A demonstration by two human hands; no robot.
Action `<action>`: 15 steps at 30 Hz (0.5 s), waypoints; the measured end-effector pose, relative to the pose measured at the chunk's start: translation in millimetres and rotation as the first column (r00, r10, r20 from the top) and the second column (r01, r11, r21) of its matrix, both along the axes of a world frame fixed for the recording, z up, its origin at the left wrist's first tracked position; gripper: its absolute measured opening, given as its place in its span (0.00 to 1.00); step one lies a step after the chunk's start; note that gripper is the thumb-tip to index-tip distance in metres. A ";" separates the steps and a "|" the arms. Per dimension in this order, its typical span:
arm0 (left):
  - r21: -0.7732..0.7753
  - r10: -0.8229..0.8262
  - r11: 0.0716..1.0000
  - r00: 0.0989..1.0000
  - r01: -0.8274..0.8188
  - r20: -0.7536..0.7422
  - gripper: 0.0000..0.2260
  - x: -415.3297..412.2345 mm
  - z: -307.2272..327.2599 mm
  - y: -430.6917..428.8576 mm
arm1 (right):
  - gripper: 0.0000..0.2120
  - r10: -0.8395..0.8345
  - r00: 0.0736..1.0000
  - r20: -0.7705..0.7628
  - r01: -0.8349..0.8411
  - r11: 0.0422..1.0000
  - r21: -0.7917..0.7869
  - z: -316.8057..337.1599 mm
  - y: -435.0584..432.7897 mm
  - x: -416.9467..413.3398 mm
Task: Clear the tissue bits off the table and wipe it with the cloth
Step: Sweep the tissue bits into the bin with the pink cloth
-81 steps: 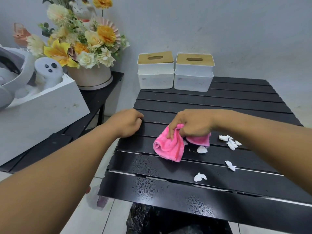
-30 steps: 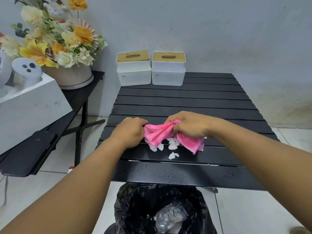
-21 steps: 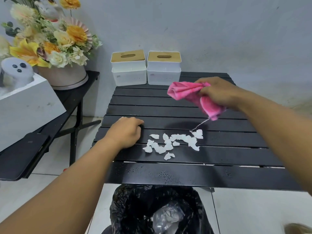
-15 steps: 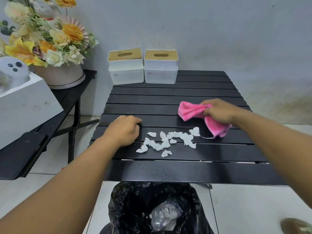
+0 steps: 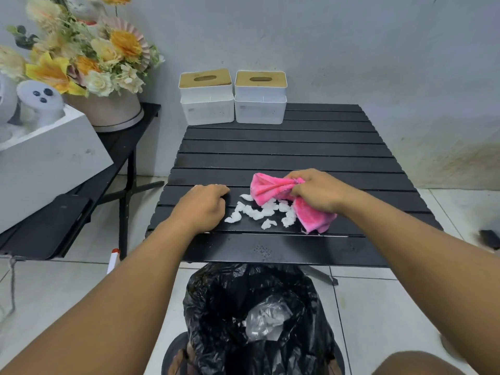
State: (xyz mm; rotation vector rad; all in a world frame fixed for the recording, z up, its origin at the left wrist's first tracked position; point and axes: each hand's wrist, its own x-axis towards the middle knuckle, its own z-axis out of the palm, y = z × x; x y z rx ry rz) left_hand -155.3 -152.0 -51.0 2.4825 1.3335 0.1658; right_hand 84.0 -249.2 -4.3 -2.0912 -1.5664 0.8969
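Right hand (image 5: 316, 192) gripping the cloth (image 5: 266, 189), left hand (image 5: 201, 209) curled, empty: I am sweeping tissue bits (image 5: 254, 212) low, binward (image 5: 216, 293).

We see a black slatted table (image 5: 284, 147), its nearest slat dotted with a few water droplets. Toward the table's near edge, about midway across it, lies a loose cluster of small white tissue bits (image 5: 254, 212), torn and crumpled, spread over two slats. The pink cloth (image 5: 315, 219) is bunched and creased, gripped at its middle by the right hand (image 5: 316, 190). One end fans out over the cluster's far side; the other droops onto the table just right of the bits, near the table's front edge.
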 end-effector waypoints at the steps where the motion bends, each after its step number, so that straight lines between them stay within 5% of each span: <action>1: 0.000 -0.002 1.000 1.000 0.002 0.001 0.18 0.1 1.0 -1.1 | 0.12 0.008 1.000 -0.008 -0.008 1.000 -0.001 0.1 -1.5 -3.7; 15: -0.014 -0.046 0.999 0.999 0.046 0.028 0.18 -9.9 0.4 0.6 | 0.11 0.117 0.993 -0.032 -0.119 0.992 -0.042 9.2 -25.6 -40.9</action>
